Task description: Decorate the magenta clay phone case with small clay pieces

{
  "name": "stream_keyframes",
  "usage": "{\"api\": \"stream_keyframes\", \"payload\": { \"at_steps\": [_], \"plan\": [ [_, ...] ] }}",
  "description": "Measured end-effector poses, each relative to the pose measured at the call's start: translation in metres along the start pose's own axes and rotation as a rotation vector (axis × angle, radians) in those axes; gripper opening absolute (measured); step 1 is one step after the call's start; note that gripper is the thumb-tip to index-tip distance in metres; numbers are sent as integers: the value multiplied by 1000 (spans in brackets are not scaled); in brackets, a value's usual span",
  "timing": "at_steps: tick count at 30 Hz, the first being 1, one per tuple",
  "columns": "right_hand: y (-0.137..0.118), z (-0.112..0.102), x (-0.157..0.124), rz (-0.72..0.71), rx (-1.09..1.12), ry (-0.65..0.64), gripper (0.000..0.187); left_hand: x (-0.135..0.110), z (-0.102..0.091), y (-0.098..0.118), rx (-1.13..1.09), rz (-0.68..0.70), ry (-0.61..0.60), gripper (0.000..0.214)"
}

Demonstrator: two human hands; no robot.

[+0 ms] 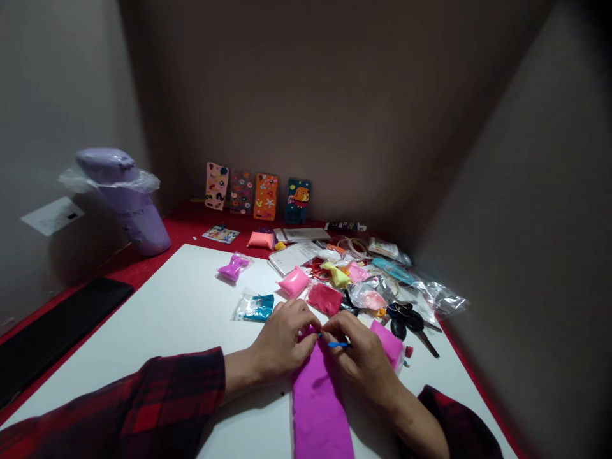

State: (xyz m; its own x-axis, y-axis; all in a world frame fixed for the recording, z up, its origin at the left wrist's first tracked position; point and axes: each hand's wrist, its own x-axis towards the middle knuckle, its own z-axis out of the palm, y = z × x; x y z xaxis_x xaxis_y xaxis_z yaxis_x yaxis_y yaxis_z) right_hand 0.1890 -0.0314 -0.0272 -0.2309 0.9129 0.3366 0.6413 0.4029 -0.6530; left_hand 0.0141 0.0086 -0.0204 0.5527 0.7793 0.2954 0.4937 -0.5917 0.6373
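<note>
A long, flat magenta piece (pixel 321 408), its surface like smooth soft clay, lies on the white board with a pale rim along its left side. My left hand (pixel 289 336) rests over its far end, thumb and fingers pinched together; what they hold, if anything, is hidden. Close against it, my right hand (pixel 361 357) is closed around a small blue modelling tool (pixel 338 345) whose flat end sticks out below the fingers. A bit of blue also shows between the two hands' fingertips. Beside my right hand sits a magenta clay pack (pixel 388 343).
Scissors (pixel 411 322) and several clay packets, including a red one (pixel 325 298) and a teal one (pixel 258 307), lie around the hands. Decorated phone cases (pixel 266 196) lean on the back wall. A purple wrapped object (pixel 129 204) stands left, near a black slab (pixel 67 325).
</note>
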Motion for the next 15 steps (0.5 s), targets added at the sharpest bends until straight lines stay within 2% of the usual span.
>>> {"api": "stream_keyframes", "payload": {
  "at_steps": [11, 15],
  "plan": [
    [0, 0, 1, -60, 50, -13, 8, 2, 1, -2, -76, -11, 14, 8],
    [-1, 0, 1, -43, 49, 42, 10, 2, -1, -2, -127, -44, 45, 10]
  ]
}}
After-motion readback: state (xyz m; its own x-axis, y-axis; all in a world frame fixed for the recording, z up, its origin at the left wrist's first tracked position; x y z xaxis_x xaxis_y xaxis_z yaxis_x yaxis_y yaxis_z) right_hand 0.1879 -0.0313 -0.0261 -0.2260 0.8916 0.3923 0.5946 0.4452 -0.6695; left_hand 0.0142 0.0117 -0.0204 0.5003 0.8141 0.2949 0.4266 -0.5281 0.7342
